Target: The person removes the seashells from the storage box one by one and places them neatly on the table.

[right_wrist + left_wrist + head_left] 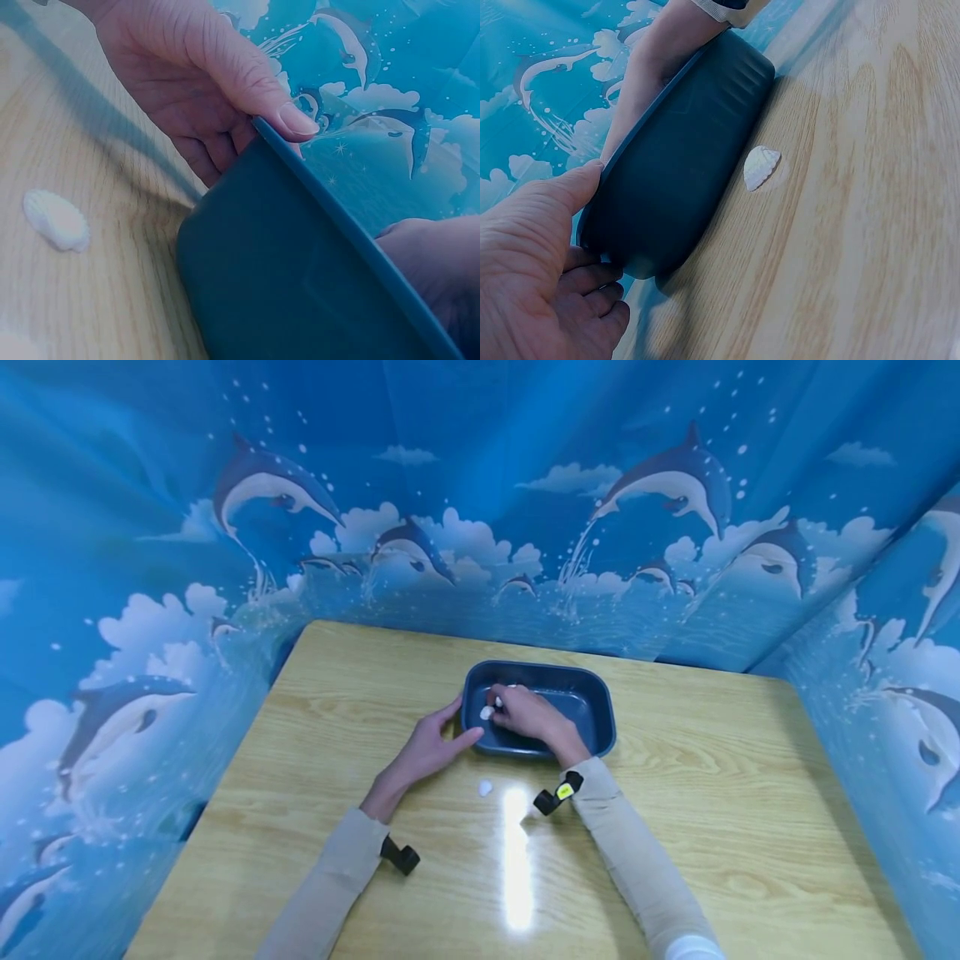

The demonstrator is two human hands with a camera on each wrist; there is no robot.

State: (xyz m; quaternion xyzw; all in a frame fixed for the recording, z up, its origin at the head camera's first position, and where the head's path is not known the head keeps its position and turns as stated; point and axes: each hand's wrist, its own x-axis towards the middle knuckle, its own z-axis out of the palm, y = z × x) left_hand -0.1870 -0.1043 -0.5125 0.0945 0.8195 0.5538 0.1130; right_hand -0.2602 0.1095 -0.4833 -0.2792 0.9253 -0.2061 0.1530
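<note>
A dark blue rectangular basin (592, 718) stands on the wooden table. My left hand (435, 743) holds its left end, thumb over the rim and fingers along the outer wall, as the right wrist view shows. My right hand (528, 714) reaches down inside, fingers curled at a small white seashell by the fingertips. Another white seashell (487, 713) lies beside them on the basin floor. In the right wrist view the basin wall hides most of this hand. Outside, a ribbed white seashell (761, 167) rests on the table in front of the basin.
The wooden table (712, 827) reaches back to a blue dolphin-print curtain (465, 460), which also hangs at both sides. A bright light reflection (517, 868) falls on the tabletop near the front. A small whitish thing beside the right wrist is unclear.
</note>
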